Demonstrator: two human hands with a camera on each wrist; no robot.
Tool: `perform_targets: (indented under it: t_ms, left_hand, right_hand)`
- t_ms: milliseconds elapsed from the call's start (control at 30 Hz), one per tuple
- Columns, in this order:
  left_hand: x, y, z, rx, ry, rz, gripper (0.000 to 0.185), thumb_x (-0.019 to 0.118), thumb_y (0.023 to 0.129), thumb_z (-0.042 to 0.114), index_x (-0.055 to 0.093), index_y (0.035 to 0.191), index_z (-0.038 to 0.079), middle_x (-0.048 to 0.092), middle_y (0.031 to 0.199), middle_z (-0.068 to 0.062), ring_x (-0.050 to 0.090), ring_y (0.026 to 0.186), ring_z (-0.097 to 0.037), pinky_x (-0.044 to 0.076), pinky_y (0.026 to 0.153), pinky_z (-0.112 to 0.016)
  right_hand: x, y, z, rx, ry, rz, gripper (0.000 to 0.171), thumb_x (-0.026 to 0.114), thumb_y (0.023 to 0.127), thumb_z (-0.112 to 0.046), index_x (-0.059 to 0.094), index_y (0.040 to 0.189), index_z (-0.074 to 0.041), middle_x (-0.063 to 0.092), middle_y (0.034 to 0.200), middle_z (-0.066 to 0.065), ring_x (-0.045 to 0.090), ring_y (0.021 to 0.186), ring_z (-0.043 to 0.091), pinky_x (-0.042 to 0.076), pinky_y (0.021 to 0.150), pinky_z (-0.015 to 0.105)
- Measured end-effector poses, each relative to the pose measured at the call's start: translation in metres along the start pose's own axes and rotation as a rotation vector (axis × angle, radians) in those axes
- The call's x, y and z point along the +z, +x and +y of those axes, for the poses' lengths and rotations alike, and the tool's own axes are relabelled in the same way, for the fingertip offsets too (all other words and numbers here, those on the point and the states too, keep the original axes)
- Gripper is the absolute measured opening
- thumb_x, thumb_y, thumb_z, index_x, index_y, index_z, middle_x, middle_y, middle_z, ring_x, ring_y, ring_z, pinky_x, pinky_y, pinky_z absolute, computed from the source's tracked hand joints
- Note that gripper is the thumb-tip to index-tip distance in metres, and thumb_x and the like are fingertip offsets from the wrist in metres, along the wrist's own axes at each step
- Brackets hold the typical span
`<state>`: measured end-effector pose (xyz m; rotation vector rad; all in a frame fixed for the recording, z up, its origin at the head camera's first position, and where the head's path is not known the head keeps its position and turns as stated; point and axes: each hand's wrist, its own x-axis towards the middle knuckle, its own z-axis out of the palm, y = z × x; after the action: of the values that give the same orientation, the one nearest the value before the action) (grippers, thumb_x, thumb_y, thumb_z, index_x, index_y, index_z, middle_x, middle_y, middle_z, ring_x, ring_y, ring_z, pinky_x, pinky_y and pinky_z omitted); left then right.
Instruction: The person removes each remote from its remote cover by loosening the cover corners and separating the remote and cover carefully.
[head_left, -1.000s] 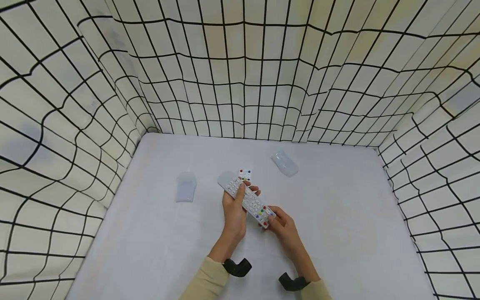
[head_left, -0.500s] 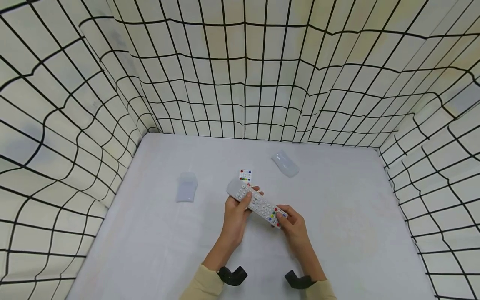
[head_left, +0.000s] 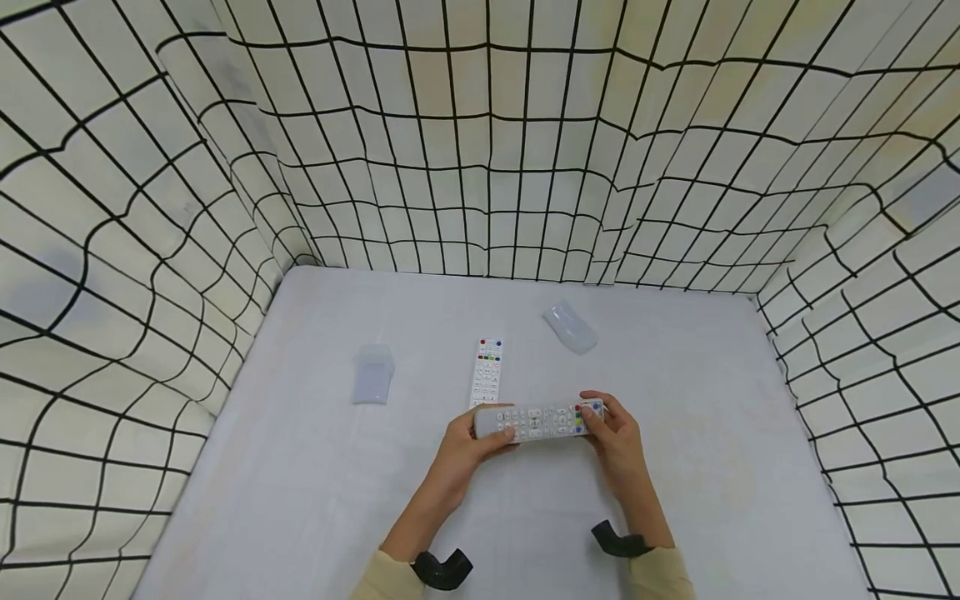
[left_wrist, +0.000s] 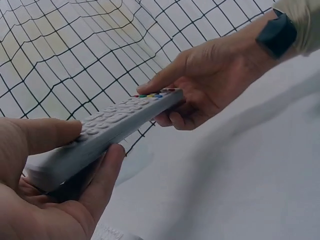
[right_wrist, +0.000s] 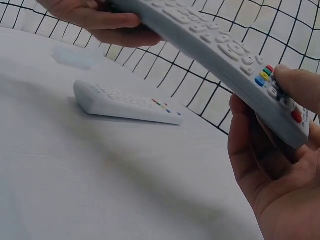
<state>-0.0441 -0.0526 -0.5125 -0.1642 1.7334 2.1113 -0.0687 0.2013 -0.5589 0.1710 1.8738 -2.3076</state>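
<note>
A white remote control point(head_left: 538, 421) with coloured buttons is held level above the table, lying left to right. My left hand point(head_left: 468, 442) grips its plain left end point(left_wrist: 75, 150), thumb on top and fingers curled beneath. My right hand point(head_left: 618, 437) grips the end with the coloured buttons point(right_wrist: 270, 92), thumb on the keys. A second white remote point(head_left: 487, 372) lies flat on the table just behind the held one, and it shows in the right wrist view point(right_wrist: 127, 102) too.
The white table point(head_left: 300, 483) is walled on three sides by black-gridded cloth point(head_left: 487, 150). A translucent cover point(head_left: 372, 375) lies at the left, and another clear cover point(head_left: 572, 327) lies at the back right.
The held remote has swung from a diagonal to lying level left to right and moved nearer. The second remote on the table behind it is now uncovered.
</note>
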Motion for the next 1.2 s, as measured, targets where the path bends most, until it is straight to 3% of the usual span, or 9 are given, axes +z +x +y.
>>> perform_targets:
  t_ms: [133,233,467,600,867,1067,1200]
  left_hand:
    - [0.001,-0.002,-0.006,-0.023,0.154,-0.012,0.045,0.075,0.095,0.013,0.063,0.137,0.002,0.067,0.130,-0.016,0.067,0.103,-0.012,0.055,0.086,-0.028]
    - [0.006,-0.003,-0.009,-0.016,0.216,-0.019,0.045,0.076,0.094,0.012,0.062,0.135,0.001,0.069,0.128,-0.017,0.066,0.102,-0.013,0.056,0.083,-0.028]
    - [0.021,-0.001,-0.020,-0.022,0.251,-0.033,0.046,0.076,0.092,0.006,0.056,0.132,-0.005,0.069,0.125,-0.020,0.066,0.103,-0.017,0.055,0.082,-0.027]
    - [0.029,0.006,-0.027,-0.014,0.286,-0.015,0.045,0.076,0.092,0.006,0.056,0.130,-0.005,0.070,0.122,-0.019,0.064,0.100,-0.017,0.053,0.081,-0.027]
    - [0.047,0.025,-0.039,0.040,0.278,0.054,0.044,0.076,0.096,0.016,0.056,0.132,0.000,0.066,0.119,-0.017,0.065,0.094,-0.017,0.054,0.073,-0.025]
    - [0.057,0.035,-0.043,0.089,0.329,0.115,0.042,0.073,0.098,0.022,0.056,0.131,0.002,0.066,0.119,-0.015,0.063,0.090,-0.014,0.051,0.070,-0.022]
    - [0.059,0.040,-0.044,0.138,0.468,0.175,0.038,0.075,0.096,0.022,0.058,0.125,0.003,0.069,0.113,-0.012,0.061,0.085,-0.010,0.048,0.067,-0.021]
  right_hand:
    - [-0.002,0.008,-0.005,0.015,-0.008,0.060,0.050,0.065,0.105,-0.018,0.047,0.144,0.007,0.069,0.117,0.000,0.068,0.096,0.007,0.059,0.087,0.020]
    - [-0.001,0.014,-0.009,0.030,-0.014,0.101,0.050,0.069,0.102,-0.021,0.051,0.144,0.001,0.069,0.120,0.000,0.070,0.099,0.006,0.060,0.088,0.021]
    - [0.008,0.025,-0.018,0.064,-0.112,0.182,0.047,0.075,0.098,-0.030,0.060,0.138,-0.011,0.073,0.113,0.002,0.073,0.094,0.011,0.061,0.084,0.024]
    - [0.015,0.030,-0.023,0.049,-0.185,0.219,0.047,0.075,0.098,-0.031,0.059,0.138,-0.012,0.072,0.122,0.010,0.072,0.095,0.009,0.061,0.081,0.022]
    - [0.021,0.039,-0.028,-0.015,-0.272,0.234,0.059,0.069,0.101,-0.012,0.045,0.155,-0.012,0.063,0.142,0.018,0.069,0.103,0.005,0.056,0.080,0.015]
    - [0.027,0.040,-0.023,-0.037,-0.428,0.175,0.069,0.067,0.102,-0.009,0.034,0.162,-0.007,0.057,0.149,0.024,0.068,0.121,0.029,0.052,0.079,0.010]
    - [0.032,0.039,-0.016,-0.035,-0.513,0.177,0.064,0.067,0.101,-0.010,0.040,0.159,-0.005,0.058,0.148,0.023,0.067,0.123,0.037,0.055,0.081,0.017]
